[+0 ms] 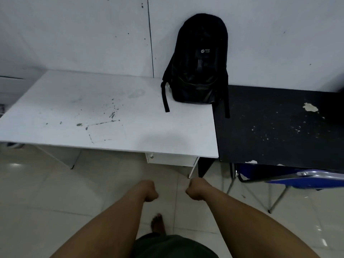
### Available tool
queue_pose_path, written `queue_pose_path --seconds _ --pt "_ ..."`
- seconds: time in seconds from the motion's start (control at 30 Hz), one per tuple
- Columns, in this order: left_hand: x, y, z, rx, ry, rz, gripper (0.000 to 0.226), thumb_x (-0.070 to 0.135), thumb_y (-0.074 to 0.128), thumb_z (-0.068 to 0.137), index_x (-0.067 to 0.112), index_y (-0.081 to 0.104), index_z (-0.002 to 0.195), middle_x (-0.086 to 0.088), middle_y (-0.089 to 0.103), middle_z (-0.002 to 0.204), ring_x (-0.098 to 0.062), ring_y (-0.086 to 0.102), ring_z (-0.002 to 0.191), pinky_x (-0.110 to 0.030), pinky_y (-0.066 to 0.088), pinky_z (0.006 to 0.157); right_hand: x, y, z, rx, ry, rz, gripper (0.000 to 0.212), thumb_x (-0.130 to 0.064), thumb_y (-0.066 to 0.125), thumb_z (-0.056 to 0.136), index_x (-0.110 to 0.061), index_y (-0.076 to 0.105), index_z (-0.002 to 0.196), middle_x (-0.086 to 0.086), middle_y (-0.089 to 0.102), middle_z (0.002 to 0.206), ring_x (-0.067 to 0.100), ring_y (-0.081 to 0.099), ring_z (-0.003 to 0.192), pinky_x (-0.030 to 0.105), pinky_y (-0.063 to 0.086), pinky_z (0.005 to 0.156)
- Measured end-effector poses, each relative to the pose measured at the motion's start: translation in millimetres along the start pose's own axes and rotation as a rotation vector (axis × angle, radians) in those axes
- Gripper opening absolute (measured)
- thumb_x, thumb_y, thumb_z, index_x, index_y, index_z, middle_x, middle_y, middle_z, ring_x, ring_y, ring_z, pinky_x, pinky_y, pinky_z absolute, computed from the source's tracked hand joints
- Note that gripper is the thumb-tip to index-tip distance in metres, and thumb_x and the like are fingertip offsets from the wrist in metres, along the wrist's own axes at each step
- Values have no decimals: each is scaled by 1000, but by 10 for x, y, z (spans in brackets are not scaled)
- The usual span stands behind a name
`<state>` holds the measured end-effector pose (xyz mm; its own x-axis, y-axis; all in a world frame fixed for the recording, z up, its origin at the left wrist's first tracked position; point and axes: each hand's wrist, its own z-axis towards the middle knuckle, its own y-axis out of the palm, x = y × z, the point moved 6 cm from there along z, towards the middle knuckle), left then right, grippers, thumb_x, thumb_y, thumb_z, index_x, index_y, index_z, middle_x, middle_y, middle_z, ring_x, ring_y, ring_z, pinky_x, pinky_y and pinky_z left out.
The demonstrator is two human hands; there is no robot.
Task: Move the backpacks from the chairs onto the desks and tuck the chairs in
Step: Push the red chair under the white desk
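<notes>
In the head view, a black backpack [197, 66] stands upright at the back right corner of the white desk [93, 112], leaning on the wall [74, 34], with one strap hanging over the edge onto the black desk [279, 127] beside it. So for this bag the moving part looks finished. Under the black desk a blue chair [305, 178] is partly pushed in; only its seat edge and metal legs show, and I cannot tell if it is fully tucked or if anything lies on it. No chair is visible at the white desk, so that chair may be outside the frame. The left hand [149, 191] and the right hand [196, 189] are both curled into loose fists over the floor [55, 192], close to each other, holding nothing and touching nothing. I judge that what is left is to tuck the chair for the white desk and to check the blue one.
</notes>
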<state>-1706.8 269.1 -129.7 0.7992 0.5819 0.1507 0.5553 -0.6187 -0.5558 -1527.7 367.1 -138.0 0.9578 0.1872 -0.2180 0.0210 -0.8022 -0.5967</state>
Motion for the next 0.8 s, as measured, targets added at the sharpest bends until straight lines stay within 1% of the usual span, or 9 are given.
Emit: queue_pose_path --seconds 0.07,0.13,0.2,0.27,0.37,0.43,0.53,0.67,0.8 --pt "-11 81 -119 49 1 -65 50 35 53 97 7 49 138 -12 51 139 -25 52 123 -29 43 96 103 120 -100 16 -8 -32 37 -28 51 97 -3 60 123 15 60 127 26 61 111 26 49 82" --pt "35 150 -238 93 22 -137 51 35 53 97 8 48 139 -11 50 140 -24 51 124 -26 42 94 174 214 -196 27 -22 -30 42 -30 52 98 -3 56 129 14 57 132 26 57 117 28 47 92" --pt "60 347 -399 89 23 -214 52 36 54 97 8 47 140 -10 50 140 -24 51 124 -26 42 94 245 391 -347 2 -35 -10 49 -34 52 98 -3 50 137 13 53 138 26 54 122 28 46 95" --pt "70 543 -548 70 29 -254 53 37 56 96 7 48 139 -11 53 137 -24 52 124 -26 44 95 300 593 -471 -8 -45 -12 50 -34 53 98 -4 49 138 13 52 139 26 54 122 28 46 95" --pt "-1 810 -737 63 30 -275 55 39 56 96 7 47 140 -11 48 143 -25 48 128 -29 41 102 328 872 -634 -32 -55 -57 47 -32 53 98 -5 48 137 13 52 138 26 55 120 28 47 93" --pt "-131 1009 -878 58 13 -277 54 40 55 96 6 49 138 -11 50 141 -25 49 126 -30 41 102 298 1055 -752 -49 -61 -68 48 -31 53 98 -4 47 138 14 52 139 27 54 121 29 47 94" --pt "-373 1244 -1028 27 -38 -267 55 41 53 97 3 50 137 -15 55 137 -27 53 124 -32 43 101 199 1212 -881 -30 -92 -71 45 -30 53 98 -4 51 135 13 54 137 27 55 120 29 47 94" --pt "-751 1436 -1203 21 -87 -239 49 42 51 98 1 57 126 -16 64 122 -26 60 114 -32 48 94 58 1455 -1039 -20 -102 -98 41 -29 51 99 -4 54 131 12 56 133 26 57 118 29 48 91" --pt "-1064 1540 -1313 71 -72 -254 48 39 53 98 2 54 129 -15 59 130 -27 56 119 -34 46 100 -128 1761 -1211 -3 -85 -70 38 -26 51 99 -3 55 129 13 58 130 26 58 115 27 49 86"
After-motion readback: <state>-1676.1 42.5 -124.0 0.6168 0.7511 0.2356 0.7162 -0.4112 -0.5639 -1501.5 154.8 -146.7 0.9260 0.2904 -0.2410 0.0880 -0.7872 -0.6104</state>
